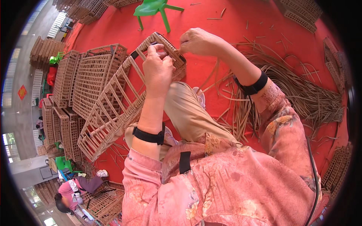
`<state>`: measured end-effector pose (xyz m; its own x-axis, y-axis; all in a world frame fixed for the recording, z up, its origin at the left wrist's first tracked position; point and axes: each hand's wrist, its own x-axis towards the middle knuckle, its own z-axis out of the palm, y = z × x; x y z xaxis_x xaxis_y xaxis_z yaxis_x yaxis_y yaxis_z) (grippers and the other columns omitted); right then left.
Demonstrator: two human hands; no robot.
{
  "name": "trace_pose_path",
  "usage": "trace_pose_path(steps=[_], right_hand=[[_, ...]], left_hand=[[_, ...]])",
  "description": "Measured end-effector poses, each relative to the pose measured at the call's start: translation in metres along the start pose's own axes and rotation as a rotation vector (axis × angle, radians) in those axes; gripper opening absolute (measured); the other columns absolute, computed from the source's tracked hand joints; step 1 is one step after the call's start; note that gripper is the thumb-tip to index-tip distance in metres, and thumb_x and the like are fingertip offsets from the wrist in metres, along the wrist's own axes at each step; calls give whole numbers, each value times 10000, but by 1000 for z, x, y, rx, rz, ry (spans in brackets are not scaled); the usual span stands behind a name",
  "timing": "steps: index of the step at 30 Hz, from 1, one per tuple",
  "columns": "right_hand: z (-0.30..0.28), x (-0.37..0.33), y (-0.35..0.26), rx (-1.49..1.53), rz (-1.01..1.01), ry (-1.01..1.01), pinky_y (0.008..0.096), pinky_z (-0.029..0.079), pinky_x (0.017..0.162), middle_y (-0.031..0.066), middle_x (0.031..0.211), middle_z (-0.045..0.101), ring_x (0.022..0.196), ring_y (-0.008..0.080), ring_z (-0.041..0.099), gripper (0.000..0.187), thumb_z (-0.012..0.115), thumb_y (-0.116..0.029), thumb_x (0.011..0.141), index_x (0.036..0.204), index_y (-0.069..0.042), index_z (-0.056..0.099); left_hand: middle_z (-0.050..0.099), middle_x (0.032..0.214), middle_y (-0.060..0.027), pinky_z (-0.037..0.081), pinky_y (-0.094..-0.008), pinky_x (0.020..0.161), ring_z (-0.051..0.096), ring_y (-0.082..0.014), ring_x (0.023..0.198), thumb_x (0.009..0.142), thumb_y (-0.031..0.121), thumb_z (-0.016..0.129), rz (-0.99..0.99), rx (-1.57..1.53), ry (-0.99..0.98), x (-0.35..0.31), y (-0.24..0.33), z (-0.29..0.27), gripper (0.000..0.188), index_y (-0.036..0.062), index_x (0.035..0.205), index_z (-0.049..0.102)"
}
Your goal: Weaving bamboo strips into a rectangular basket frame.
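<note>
A long woven basket frame [113,97] with crosswise slats leans across my knees, its far end raised. My left hand [157,67] grips that far end, fingers curled over the wrapped rim, with a dark spot by the thumb that I cannot make out. Just to the right, my right hand [199,41] is closed in a pinch beside the corner of the frame. A thin brown weaving strip [213,75] trails down below it, and the pinched end is mostly hidden by the fingers.
Finished-looking woven panels [92,75] stand stacked to the left. A big heap of loose strips [301,90] spreads on the red floor at right. A green plastic chair [152,7] stands ahead. Another person [73,192] bends over a woven piece at lower left.
</note>
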<state>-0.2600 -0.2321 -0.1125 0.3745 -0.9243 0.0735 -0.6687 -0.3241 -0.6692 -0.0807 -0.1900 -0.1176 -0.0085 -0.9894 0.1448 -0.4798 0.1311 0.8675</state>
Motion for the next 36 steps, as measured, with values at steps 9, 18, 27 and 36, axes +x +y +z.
trace_pose_path(steps=[9, 18, 27, 36], right_hand=[[-2, 6, -2, -90, -128, -48, 433, 508, 705, 197, 764, 661, 748, 342, 644, 304, 680, -288, 826, 881, 9, 708], [-5, -6, 8, 219, 22, -112, 314, 474, 565, 69, 682, 620, 628, 152, 604, 308, 704, -333, 870, 924, -30, 717], [-19, -28, 82, 515, 39, -50, 215, 351, 507, -50, 650, 531, 563, 40, 437, 261, 683, -287, 942, 932, -29, 719], [-16, -16, 69, 469, -8, -35, 230, 363, 516, -46, 641, 519, 574, 36, 441, 234, 692, -268, 939, 934, -36, 717]], left_hand=[[712, 1001, -143, 553, -253, 536, 702, -158, 669, 881, -5, 632, -177, -167, -160, 11, 2, -15, 352, -19, 1221, 542], [677, 844, -59, 518, -205, 529, 616, -72, 596, 856, -3, 712, -52, -240, -49, 11, -16, -23, 278, -18, 1116, 614], [674, 817, -70, 535, -342, 651, 651, -181, 643, 855, 112, 729, 107, 276, 62, -6, -20, -35, 66, 99, 913, 758], [558, 853, -51, 506, -332, 689, 613, -171, 756, 852, 149, 736, 310, 734, 133, -12, -23, -42, 81, 93, 898, 772]])
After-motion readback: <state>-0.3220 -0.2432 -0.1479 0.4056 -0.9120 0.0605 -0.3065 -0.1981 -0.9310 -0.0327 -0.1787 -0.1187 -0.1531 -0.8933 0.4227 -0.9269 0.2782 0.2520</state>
